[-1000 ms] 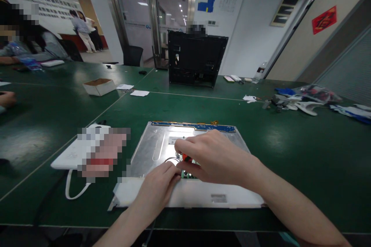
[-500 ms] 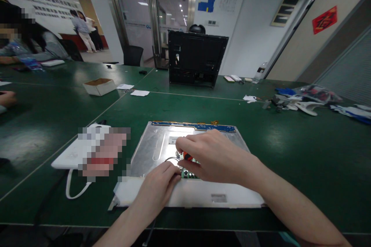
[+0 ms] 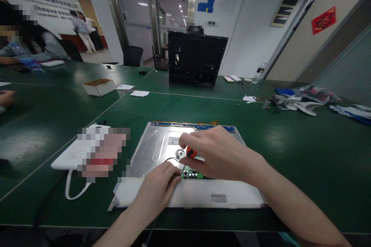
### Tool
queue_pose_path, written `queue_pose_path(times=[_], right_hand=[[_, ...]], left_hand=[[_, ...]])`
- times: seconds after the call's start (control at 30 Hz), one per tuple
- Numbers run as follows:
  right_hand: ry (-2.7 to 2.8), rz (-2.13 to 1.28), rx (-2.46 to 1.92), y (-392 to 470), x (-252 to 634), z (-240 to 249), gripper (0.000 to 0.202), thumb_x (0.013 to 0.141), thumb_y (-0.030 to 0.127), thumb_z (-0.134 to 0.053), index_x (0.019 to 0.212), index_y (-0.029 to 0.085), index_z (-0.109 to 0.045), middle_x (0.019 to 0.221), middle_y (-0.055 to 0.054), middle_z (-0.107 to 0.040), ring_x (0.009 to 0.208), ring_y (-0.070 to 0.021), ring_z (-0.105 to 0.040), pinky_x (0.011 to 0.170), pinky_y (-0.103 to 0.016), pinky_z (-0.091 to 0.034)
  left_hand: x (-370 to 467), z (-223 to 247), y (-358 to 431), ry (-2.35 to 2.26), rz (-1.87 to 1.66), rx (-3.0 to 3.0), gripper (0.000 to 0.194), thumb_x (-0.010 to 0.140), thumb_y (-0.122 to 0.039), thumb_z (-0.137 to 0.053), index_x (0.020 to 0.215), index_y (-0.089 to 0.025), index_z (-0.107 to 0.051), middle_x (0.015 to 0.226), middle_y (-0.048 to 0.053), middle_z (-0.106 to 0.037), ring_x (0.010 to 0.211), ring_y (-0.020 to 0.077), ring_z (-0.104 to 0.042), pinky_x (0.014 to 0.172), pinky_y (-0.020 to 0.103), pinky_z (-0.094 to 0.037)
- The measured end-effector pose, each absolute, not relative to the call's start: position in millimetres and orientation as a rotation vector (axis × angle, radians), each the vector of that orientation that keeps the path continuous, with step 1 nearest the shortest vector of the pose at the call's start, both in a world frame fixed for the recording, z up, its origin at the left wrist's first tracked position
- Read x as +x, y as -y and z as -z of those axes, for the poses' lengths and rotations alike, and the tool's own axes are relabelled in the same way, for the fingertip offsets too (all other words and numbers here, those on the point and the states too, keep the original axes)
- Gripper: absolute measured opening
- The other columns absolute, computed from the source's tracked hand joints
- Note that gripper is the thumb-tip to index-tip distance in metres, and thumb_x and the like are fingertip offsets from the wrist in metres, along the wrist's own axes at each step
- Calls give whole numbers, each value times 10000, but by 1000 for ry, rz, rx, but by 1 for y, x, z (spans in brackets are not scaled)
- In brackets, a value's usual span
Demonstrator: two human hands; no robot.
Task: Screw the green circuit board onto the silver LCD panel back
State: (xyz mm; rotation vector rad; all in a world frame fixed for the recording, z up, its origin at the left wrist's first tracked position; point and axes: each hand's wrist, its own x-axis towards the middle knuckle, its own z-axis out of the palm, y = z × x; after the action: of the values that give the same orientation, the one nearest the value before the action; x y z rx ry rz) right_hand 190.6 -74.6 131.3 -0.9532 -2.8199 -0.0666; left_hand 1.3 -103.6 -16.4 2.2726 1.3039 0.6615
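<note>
A flat metal-backed display panel (image 3: 145,150) lies on the table in front of me, with a blue circuit strip (image 3: 191,125) along its far edge and a white band along its near edge. My right hand (image 3: 217,154) is closed round the red-and-black handle of a screwdriver (image 3: 191,152). Its thin shaft slants down to the left, towards a green circuit board (image 3: 193,173) partly covered by my hands. Beside the tip, my left hand (image 3: 162,181) rests on the panel, fingers together at the board's left edge. Whatever those fingers pinch is hidden. A thin cable (image 3: 171,159) curves just beyond them.
To the left lies a white device with a cable (image 3: 69,156), partly blurred out. Beyond stand an open box (image 3: 99,87) and a black monitor housing (image 3: 198,60). Loose parts and plastic bags (image 3: 315,94) lie far right. Another person's hand (image 3: 6,99) shows at the left edge.
My right hand has shifted slightly right and up with the screwdriver, baring more of the handle, shaft and green board. My left hand has stayed in place.
</note>
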Motion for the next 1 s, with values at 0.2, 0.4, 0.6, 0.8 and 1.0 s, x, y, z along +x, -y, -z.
queue_pose_path(times=[0.2, 0.4, 0.6, 0.8, 1.0], right_hand=[[2815, 69, -961, 73, 193, -133, 105, 880, 272, -551, 922, 190, -501, 802, -13, -666, 637, -132, -555, 521, -267, -197], [2774, 83, -993, 72, 196, -134, 142, 877, 297, -571, 953, 186, -525, 810, -14, -670, 620, -122, -550, 525, -266, -215], [2655, 62, -1055, 63, 209, -139, 196, 848, 345, -628, 910, 193, -521, 797, 9, -668, 638, -119, -570, 546, -243, -269], [2369, 3, -1281, 44, 241, -138, 245, 782, 366, -688, 817, 198, -514, 725, 13, -647, 624, -125, -551, 559, -244, -308], [1963, -559, -1318, 17, 287, -89, 336, 765, 460, -665, 707, 197, -464, 589, 39, -545, 527, -102, -481, 507, -239, -338]], left_hand=[[3, 12, 104, -1319, -658, 2234, 91, 891, -197, -462, 921, -208, -547, 939, 47, -595, 859, 200, -572, 755, 330, -458], [3, 7, 107, -1327, -673, 2219, 72, 854, -180, -489, 904, -207, -534, 918, 40, -591, 828, 198, -579, 714, 317, -449], [3, 3, 108, -1348, -693, 2164, 112, 800, -174, -551, 905, -208, -529, 898, 27, -594, 791, 182, -579, 693, 303, -450], [-4, -13, 111, -1359, -714, 2168, 156, 806, -288, -598, 917, -201, -530, 885, 31, -601, 786, 183, -568, 677, 302, -462], [-13, -38, 86, -1367, -743, 2317, 132, 868, -308, -520, 885, -198, -591, 886, 30, -643, 825, 185, -591, 730, 310, -471]])
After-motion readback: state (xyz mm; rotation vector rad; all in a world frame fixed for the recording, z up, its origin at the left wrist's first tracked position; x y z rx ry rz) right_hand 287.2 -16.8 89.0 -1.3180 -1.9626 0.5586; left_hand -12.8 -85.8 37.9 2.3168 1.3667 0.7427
